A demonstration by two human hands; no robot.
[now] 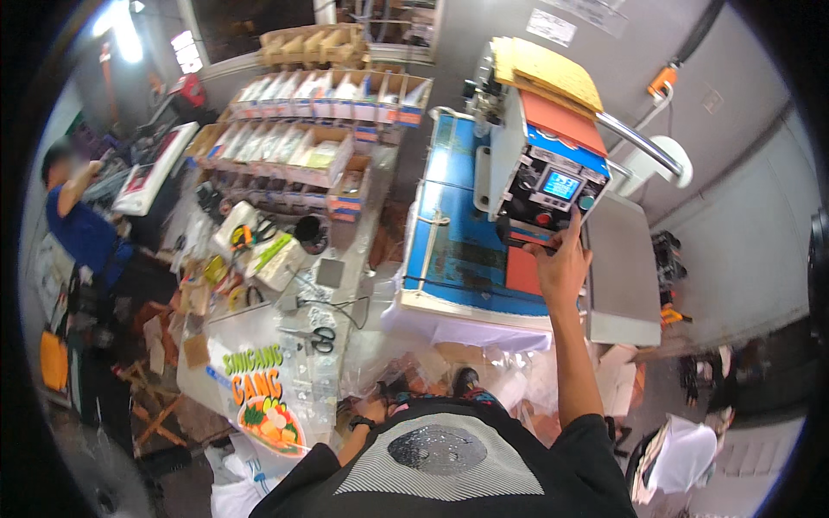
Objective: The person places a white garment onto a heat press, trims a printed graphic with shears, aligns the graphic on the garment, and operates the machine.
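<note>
A heat press (553, 147) with a lit blue screen (560, 183) stands at the right, its lower part blue. My right hand (566, 266) is raised to the control panel. Its index finger is stretched up close to the green button (586, 202); whether it touches cannot be told. The thumb side lies by a black bar under the panel. My left hand (376, 406) is low by my waist, past a black wristwatch (361, 422), its fingers blurred. Left of it, a clear film (269, 380) with colourful lettering and a bowl picture hangs over the table's near end.
Cardboard bins (294, 155) of packets line the back of the left table. Scissors (322, 339), a black cup (312, 233), tape rolls and a cable lie nearer. Another person (86, 216) in blue works at the far left. A grey side table (622, 268) stands right of the press.
</note>
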